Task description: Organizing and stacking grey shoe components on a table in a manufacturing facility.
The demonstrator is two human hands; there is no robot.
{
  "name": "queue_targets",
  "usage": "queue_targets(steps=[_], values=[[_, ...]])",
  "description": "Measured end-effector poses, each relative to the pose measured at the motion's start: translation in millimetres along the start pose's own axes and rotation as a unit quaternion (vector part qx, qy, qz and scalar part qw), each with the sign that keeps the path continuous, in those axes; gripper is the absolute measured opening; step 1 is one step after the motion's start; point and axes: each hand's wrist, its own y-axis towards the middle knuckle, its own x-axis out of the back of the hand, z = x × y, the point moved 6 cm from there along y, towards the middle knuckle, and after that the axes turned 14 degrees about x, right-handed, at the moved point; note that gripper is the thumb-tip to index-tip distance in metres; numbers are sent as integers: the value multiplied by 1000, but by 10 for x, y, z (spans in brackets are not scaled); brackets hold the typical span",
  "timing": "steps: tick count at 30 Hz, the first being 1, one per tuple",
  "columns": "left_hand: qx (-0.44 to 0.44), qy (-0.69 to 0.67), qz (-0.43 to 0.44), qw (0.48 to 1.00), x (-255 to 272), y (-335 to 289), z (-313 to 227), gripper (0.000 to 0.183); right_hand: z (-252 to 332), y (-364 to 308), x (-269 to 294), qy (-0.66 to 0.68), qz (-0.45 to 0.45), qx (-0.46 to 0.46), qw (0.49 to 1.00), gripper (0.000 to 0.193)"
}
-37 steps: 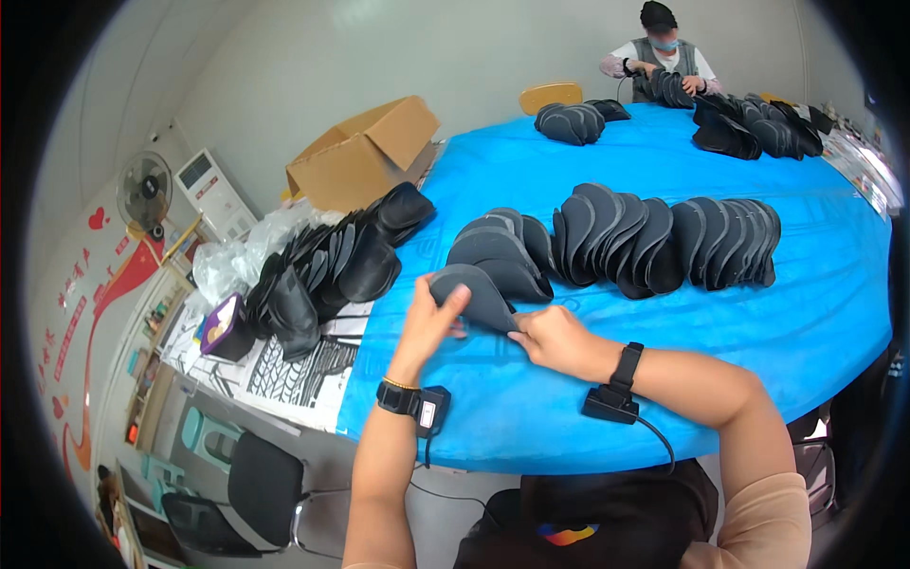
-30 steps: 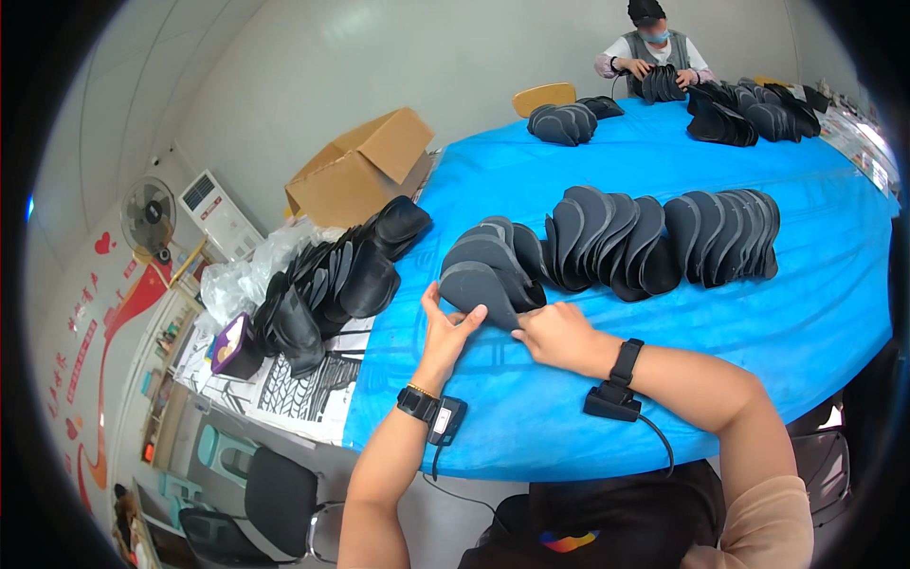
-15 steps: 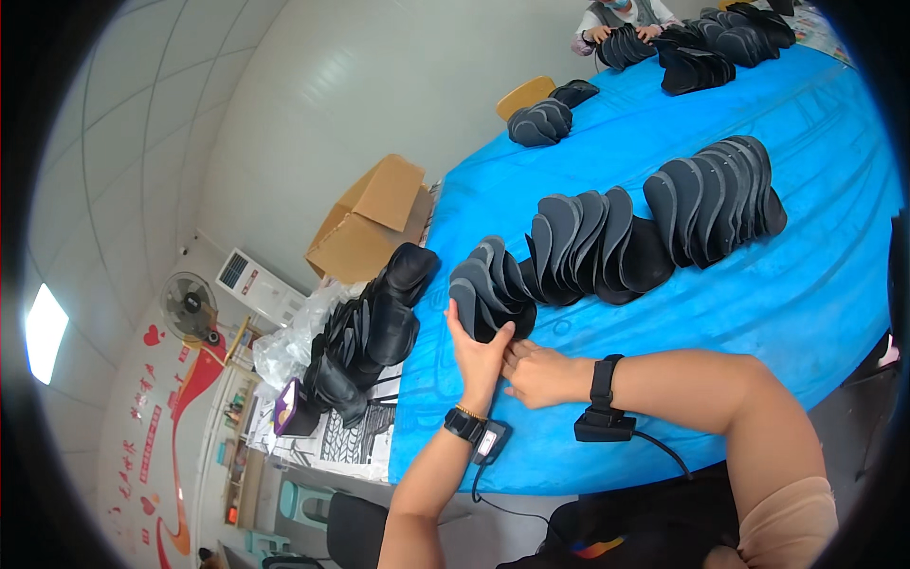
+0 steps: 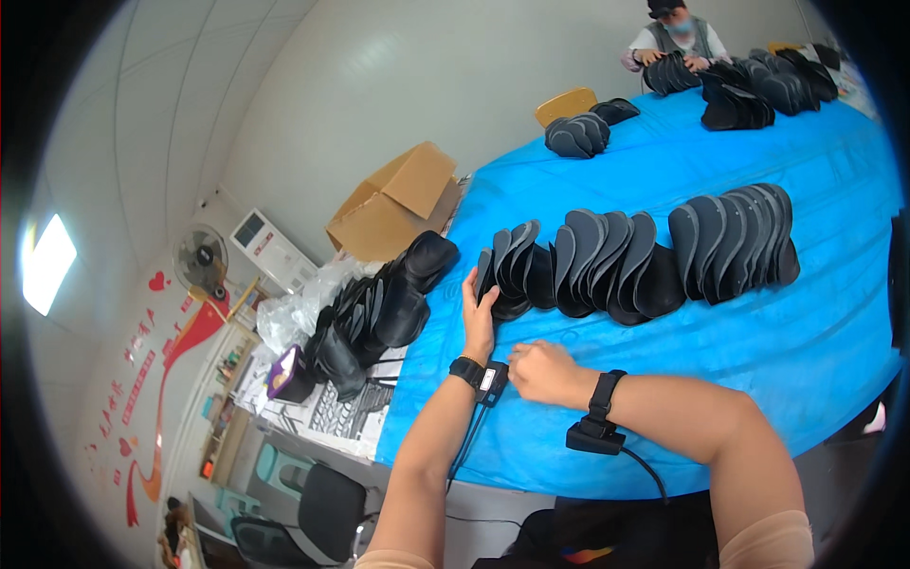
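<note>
A row of dark grey, curved insole-like pieces (image 4: 621, 270) stands on edge, overlapping, across the blue-covered table. At the row's left end my left hand (image 4: 479, 318) grips the outermost insole (image 4: 485, 273), thumb on its near side and fingers up along its outer edge. My right hand (image 4: 545, 373) rests low over the cloth, just right of my left wrist and apart from the row. Its fingers are curled together; whatever is in them, if anything, is hidden. Both wrists wear black straps with small boxes and cables.
Left of the row lies a heap of black moulded pieces (image 4: 379, 308), near a cardboard box (image 4: 393, 204) and a purple container (image 4: 289, 375). Across the blue table (image 4: 701, 379), a masked person (image 4: 678, 43) handles a similar stack. Further stacks (image 4: 576, 136) stand at the far edge.
My right hand has come away from my left hand, toward me. My left hand stays at the row's left end, its grip shifted on the outermost piece. The whole view has shifted slightly.
</note>
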Motion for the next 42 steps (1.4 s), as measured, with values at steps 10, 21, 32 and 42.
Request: queue_targets(steps=[10, 21, 32, 42], values=[[-63, 228, -174, 956, 196, -84, -132, 66, -241, -156, 452, 52, -203, -152, 966, 26], [-302, 412, -176, 842, -41, -478, -718, 59, -261, -157, 299, 12, -98, -107, 989, 25], [-346, 459, -36, 817, -316, -569, -620, 45, -239, -166, 274, -8, -66, -88, 994, 25], [-315, 456, -85, 828, -255, -539, -627, 52, -219, -164, 264, -3, -64, -79, 995, 27]])
